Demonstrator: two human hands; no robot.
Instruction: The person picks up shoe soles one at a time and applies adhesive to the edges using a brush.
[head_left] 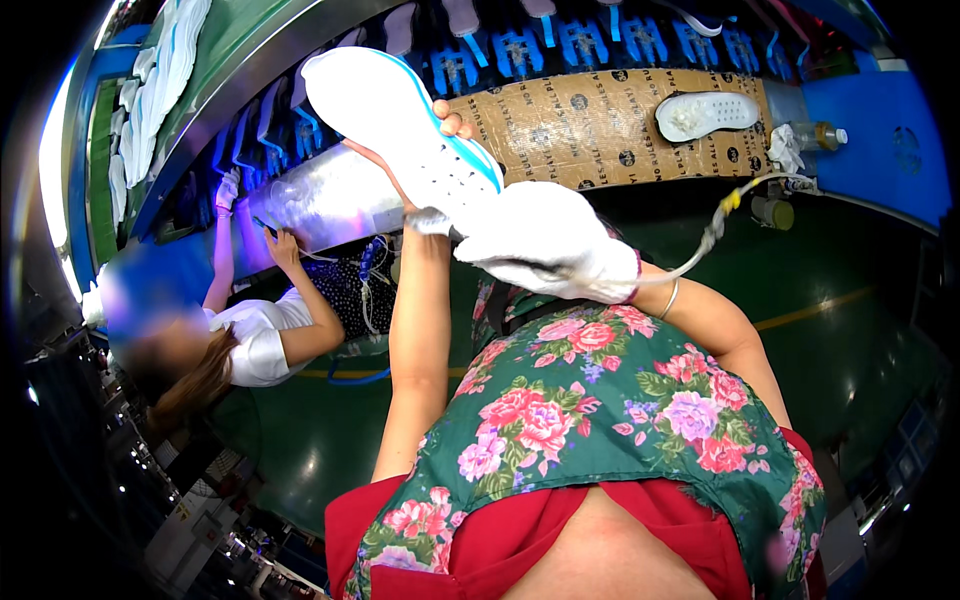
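Observation:
My left hand (452, 120) is bare and grips a white shoe sole (375, 105) by its edges. Its fingertips curl over the far edge and the thumb lies along the near one. The sole is tilted up above the bench, with a blue band along one side and small holes at the end nearer me. My right hand (550, 240), in a white glove, is closed close to that end. From the glove sticks out what looks like a brush (432, 221) with pale bristles; its handle is hidden. A thin hose (706, 243) runs to this wrist.
A second sole (705, 115) lies on the printed cardboard (560, 125) covering the bench. At right stand a bottle (820, 136) and crumpled white cloth (786, 150). Blue holders (515, 55) line the rack behind. A co-worker (265, 335) is at the bench on the left.

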